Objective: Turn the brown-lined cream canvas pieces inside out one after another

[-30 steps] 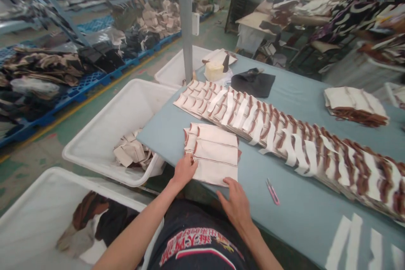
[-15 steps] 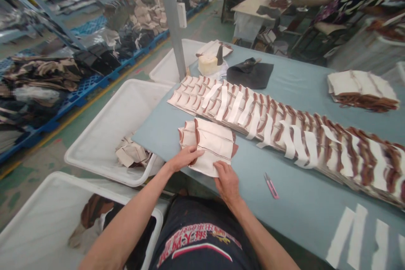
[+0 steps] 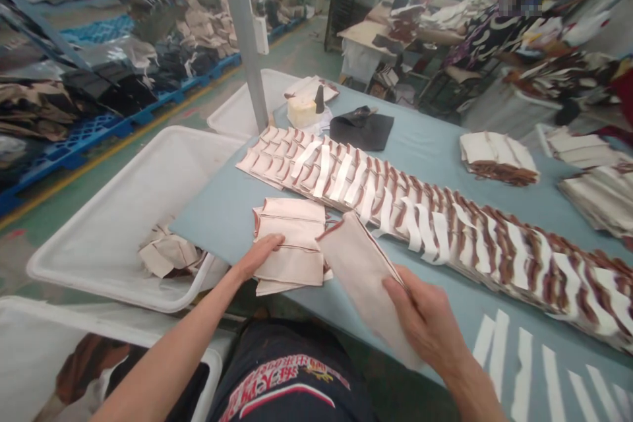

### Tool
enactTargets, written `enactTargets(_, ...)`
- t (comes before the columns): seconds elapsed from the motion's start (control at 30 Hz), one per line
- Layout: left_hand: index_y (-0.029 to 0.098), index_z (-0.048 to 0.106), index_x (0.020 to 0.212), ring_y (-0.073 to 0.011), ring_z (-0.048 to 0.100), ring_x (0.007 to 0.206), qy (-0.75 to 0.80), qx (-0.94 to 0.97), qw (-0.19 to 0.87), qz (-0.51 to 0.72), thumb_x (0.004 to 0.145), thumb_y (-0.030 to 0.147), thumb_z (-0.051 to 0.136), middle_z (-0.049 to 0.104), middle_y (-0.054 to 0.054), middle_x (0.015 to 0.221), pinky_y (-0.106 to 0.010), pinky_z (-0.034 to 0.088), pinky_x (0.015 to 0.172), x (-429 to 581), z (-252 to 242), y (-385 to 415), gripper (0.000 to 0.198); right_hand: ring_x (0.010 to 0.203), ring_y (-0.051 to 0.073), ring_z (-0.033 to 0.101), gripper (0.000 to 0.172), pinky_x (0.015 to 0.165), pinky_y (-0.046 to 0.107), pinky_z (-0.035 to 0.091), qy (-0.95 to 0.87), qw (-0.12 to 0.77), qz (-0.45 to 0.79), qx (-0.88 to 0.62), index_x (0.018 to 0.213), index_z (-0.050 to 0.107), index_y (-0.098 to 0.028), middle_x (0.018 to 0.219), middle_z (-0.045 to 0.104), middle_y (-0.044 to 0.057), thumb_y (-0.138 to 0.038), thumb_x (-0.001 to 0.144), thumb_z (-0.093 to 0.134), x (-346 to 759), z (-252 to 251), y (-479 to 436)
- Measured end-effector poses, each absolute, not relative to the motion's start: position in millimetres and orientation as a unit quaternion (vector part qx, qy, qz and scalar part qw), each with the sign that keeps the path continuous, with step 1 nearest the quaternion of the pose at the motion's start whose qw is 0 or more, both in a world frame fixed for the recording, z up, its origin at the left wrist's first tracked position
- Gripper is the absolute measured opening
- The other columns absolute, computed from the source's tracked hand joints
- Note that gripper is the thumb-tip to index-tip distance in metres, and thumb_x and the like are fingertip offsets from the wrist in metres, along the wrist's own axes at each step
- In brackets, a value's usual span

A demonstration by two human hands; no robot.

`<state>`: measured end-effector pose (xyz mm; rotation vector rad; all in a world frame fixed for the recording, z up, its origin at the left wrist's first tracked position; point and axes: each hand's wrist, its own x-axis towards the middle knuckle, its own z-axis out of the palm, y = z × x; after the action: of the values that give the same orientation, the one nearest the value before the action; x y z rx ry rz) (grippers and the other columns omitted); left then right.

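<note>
Cream panel [image 3: 361,283] gripped in our right hand [image 3: 428,320] at 1 o'clock, held up tilted. Left hand [image 3: 260,257] open, resting flat on panel stack [image 3: 291,244] at 11 o'clock. Looks like we're working through stack piece by piece; held panel needs setting down next. Long striped row of pieces [image 3: 395,204] beyond, 12 o'clock.

We see matt cream cloth panels [image 3: 361,283], a smooth blue-grey bench cover [image 3: 445,323], glossy white plastic bins [image 3: 99,224], and a grey metal post [image 3: 240,33].
</note>
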<state>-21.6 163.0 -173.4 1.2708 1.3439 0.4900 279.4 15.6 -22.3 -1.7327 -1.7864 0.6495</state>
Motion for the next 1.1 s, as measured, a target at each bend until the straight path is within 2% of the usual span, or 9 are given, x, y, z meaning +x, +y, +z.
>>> enactTargets(0.13,0.013,0.066,0.12,-0.0262,0.068,0.107,0.541,0.569,0.553,0.278,0.108,0.045,0.032,0.072,-0.014,0.12,-0.047,0.052,0.103,-9.1,-116.8,144.1,0.048,0.05,0.018,0.06,0.037,0.052,0.025,0.046,-0.706,0.249,0.239,-0.618,0.081,0.066,-0.024,0.058,0.062,0.001,-0.037,0.107,0.044,278.6,9.8,-2.3)
enactTargets(0.23,0.017,0.07,0.116,-0.025,0.068,0.108,0.47,0.609,0.567,0.293,0.102,0.05,0.047,0.076,-0.009,0.114,-0.038,0.052,0.103,7.3,-68.5,120.4,0.042,0.055,0.019,0.067,0.03,0.056,0.025,0.051,-0.727,0.244,0.235,-0.597,0.098,0.071,-0.023,0.066,0.071,0.004,-0.031,0.107,0.043,272.8,10.8,-16.0)
enactTargets(0.3,0.019,0.069,0.119,-0.0243,0.066,0.11,0.426,0.666,0.53,0.307,0.095,0.04,0.061,0.075,-0.008,0.118,-0.037,0.051,0.103,18.6,-44.4,103.6,0.032,0.062,0.02,0.072,0.029,0.059,0.025,0.054,-0.742,0.246,0.23,-0.58,0.116,0.071,-0.022,0.077,0.077,0.007,-0.025,0.106,0.045,269.7,7.7,-25.3)
enactTargets(0.53,0.019,0.065,0.094,-0.0197,0.064,0.092,0.399,0.71,0.418,0.403,0.092,0.019,0.06,0.07,-0.006,0.095,-0.032,0.05,0.086,28.5,-24.6,61.8,0.005,0.072,0.02,0.077,0.032,0.064,0.027,0.056,-0.775,0.242,0.144,-0.566,0.131,0.064,-0.022,0.089,0.079,0.008,-0.015,0.103,0.049,258.7,-4.7,-46.2)
enactTargets(0.6,0.019,0.061,0.083,-0.0185,0.059,0.081,0.425,0.692,0.449,0.373,0.089,0.021,0.06,0.064,-0.003,0.084,-0.03,0.048,0.077,23.6,-22.8,55.0,0.006,0.068,0.02,0.075,0.028,0.062,0.028,0.054,-0.772,0.24,0.115,-0.577,0.126,0.066,-0.021,0.087,0.079,0.008,-0.016,0.103,0.049,253.3,-11.3,-49.1)
enactTargets(0.7,0.019,0.059,0.083,-0.0192,0.057,0.079,0.393,0.639,0.602,0.273,0.091,0.031,0.053,0.062,-0.003,0.082,-0.03,0.047,0.074,14.2,-16.5,50.6,0.016,0.066,0.02,0.073,0.026,0.059,0.028,0.051,-0.765,0.243,0.109,-0.586,0.121,0.068,-0.02,0.083,0.076,0.007,-0.017,0.104,0.048,244.5,-22.4,-54.2)
enactTargets(0.8,0.019,0.059,0.085,-0.0211,0.058,0.087,0.352,0.617,0.672,0.21,0.094,0.036,0.044,0.064,-0.004,0.088,-0.031,0.048,0.082,5.5,-10.7,50.2,0.024,0.062,0.018,0.068,0.025,0.055,0.028,0.046,-0.755,0.249,0.14,-0.59,0.117,0.07,-0.02,0.078,0.07,0.005,-0.02,0.104,0.048,234.9,-30.1,-60.4)
enactTargets(0.97,0.022,0.045,0.075,-0.018,0.048,0.075,0.428,0.69,0.554,0.186,0.097,0.033,0.039,0.051,0.0,0.078,-0.029,0.041,0.069,-1.7,-4.4,41.4,0.026,0.059,0.015,0.058,0.013,0.056,0.026,0.042,-0.689,0.3,0.294,-0.59,0.096,0.07,-0.021,0.073,0.064,0.001,-0.024,0.099,0.057,212.4,-29.5,-60.3)
enactTargets(1.1,0.021,0.05,0.076,-0.0166,0.048,0.069,0.412,0.694,0.563,0.178,0.095,0.033,0.041,0.052,0.0,0.074,-0.028,0.037,0.063,-2.7,5.8,29.4,0.024,0.058,0.013,0.048,0.009,0.055,0.024,0.039,-0.564,0.354,0.439,-0.603,0.088,0.062,-0.021,0.068,0.055,-0.004,-0.029,0.088,0.066,191.0,-21.2,-43.1)
